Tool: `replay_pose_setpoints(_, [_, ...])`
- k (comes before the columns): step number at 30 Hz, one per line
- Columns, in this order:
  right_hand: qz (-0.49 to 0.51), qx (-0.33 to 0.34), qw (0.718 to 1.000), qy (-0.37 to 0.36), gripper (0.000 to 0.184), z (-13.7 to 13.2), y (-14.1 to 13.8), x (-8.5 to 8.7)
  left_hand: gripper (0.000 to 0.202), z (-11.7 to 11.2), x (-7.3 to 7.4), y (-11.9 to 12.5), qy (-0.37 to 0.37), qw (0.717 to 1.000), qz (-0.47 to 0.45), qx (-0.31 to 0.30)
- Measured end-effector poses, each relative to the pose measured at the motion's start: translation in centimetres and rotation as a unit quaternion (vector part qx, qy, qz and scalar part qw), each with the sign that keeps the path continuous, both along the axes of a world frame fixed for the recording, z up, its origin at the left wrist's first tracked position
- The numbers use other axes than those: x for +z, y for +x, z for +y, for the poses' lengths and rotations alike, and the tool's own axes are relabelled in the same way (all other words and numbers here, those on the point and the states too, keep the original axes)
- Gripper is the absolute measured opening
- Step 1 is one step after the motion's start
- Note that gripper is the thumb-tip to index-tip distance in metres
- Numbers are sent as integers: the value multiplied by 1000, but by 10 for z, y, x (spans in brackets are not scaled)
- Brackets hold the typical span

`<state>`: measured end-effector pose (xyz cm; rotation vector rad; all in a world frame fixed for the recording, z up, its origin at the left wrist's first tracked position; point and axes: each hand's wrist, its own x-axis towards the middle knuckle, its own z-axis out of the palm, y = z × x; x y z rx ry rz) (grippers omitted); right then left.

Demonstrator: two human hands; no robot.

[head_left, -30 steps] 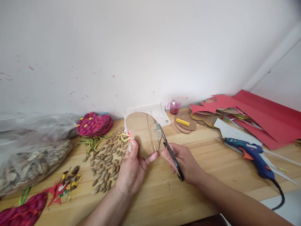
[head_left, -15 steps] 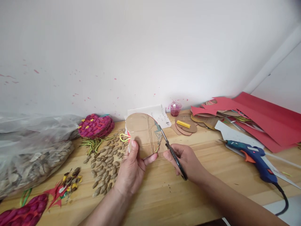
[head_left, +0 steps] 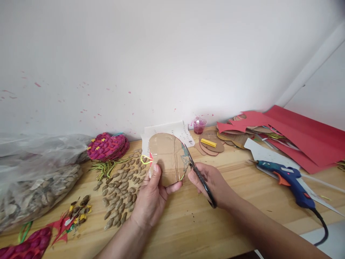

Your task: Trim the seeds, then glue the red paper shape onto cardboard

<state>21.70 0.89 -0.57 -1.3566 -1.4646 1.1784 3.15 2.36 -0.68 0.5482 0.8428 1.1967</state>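
Note:
My left hand point(head_left: 155, 196) grips a rounded piece of brown cardboard point(head_left: 164, 153) by its lower edge, thumb on the near face. A yellow-green cord loop point(head_left: 146, 160) sticks out from the cardboard's left side beside a bit of red. Black-handled scissors point(head_left: 202, 181) are in my right hand point(head_left: 208, 183), their blades lying along the cardboard's right edge, where a grey-green print shows. Whether the blades are parted is hard to make out. Peanuts in their shells point(head_left: 120, 196) lie spread on the table left of my left hand.
A blue glue gun point(head_left: 291, 178) with a lit red light rests at right on white paper. Red sheets point(head_left: 304, 136) pile behind it. A cup of purple paint point(head_left: 199, 126), cardboard ovals point(head_left: 212, 146), purple-red decorated pieces point(head_left: 107, 147) and a plastic bag point(head_left: 40, 180) stand near the wall.
The view has shifted slightly. The cardboard has moved a little right and down in the picture with my left hand, and the scissors stay at its right edge.

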Motion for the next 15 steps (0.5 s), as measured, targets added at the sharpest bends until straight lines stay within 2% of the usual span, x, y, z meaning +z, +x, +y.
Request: replay_pose_setpoints(15, [5, -15, 1000, 3, 40, -2, -1, -1, 45, -1, 1, -1, 3, 1000, -2, 5])
